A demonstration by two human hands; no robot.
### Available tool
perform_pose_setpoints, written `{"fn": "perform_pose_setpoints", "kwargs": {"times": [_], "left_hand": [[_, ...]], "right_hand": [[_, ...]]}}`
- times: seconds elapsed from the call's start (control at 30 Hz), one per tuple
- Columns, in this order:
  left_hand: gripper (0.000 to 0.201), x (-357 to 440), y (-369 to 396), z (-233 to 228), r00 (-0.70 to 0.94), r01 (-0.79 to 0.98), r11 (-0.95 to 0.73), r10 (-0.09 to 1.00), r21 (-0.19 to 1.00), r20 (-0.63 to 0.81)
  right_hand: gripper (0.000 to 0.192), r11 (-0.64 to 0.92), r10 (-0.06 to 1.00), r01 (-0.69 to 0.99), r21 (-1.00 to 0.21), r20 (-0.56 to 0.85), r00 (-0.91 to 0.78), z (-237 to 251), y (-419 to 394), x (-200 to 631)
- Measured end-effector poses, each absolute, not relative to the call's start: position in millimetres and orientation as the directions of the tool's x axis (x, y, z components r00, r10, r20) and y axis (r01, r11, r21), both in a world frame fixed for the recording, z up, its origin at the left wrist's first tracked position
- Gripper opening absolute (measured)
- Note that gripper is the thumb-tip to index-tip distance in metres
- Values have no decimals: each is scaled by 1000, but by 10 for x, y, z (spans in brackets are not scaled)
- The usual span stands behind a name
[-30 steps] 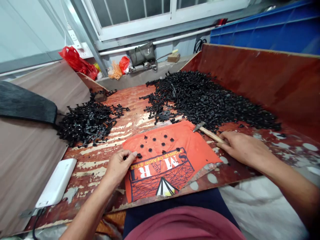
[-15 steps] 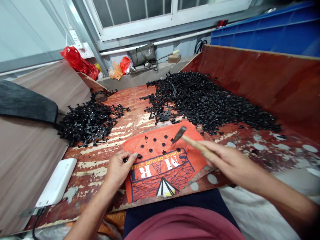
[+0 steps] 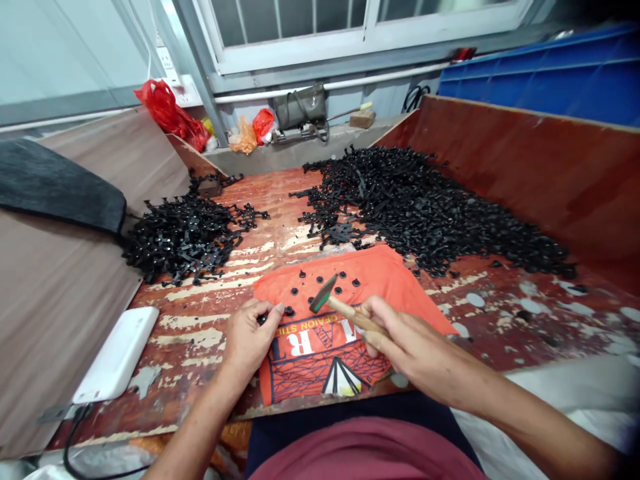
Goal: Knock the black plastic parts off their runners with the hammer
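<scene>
Fingers are your risk: your left hand [image 3: 253,333] pinches a black part [image 3: 289,311] on the cloth [image 3: 380,283] just beside the hammer [image 3: 324,294] gripped in your right hand [image 3: 400,337], so a glancing blow could strike them.

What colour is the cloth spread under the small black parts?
Orange, with white lettering and a dark web-like print; the cloth shows clearly in the head view.
</scene>
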State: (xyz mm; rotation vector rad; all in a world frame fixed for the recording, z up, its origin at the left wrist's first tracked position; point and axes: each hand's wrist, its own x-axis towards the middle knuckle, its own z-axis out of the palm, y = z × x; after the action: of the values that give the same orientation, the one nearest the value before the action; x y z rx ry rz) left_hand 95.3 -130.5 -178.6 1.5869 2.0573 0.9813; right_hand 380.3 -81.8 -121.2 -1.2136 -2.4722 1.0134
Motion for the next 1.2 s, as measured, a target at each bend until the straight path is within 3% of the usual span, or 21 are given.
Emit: {"fn": "perform_pose_setpoints", "kwargs": {"times": [0.23,0.6,0.73,0.87,1.03,1.2], "left_hand": [[34,958,-1307,-1796,-288,679,112,949,726,124],[45,1016,-1344,-1692,-245,768,84,954,635,171],[45,1005,-1320,-1710,-267,761,108,951,639,156],[43,981,-1314,-1755,-261,745,108,955,658,139],[45,990,-1326,-1735,-249,770,103,957,629,149],[44,1007,-1315,-1740,-247,772,103,958,627,146]], "right_hand": [[47,541,707,487,-686,57,-705,-1128,-879,3605],[60,671,675,577,-466,62,-735,-1288,-844,3272],[55,649,664,529,-547,69,-744,-1188,-845,3301],[55,618,699,436,-655,202,-686,-1157,-896,3338],[56,649,668,511,-564,101,-737,-1223,-921,3319],[54,656,684,502,-564,162,-711,-1237,-904,3271]]}}
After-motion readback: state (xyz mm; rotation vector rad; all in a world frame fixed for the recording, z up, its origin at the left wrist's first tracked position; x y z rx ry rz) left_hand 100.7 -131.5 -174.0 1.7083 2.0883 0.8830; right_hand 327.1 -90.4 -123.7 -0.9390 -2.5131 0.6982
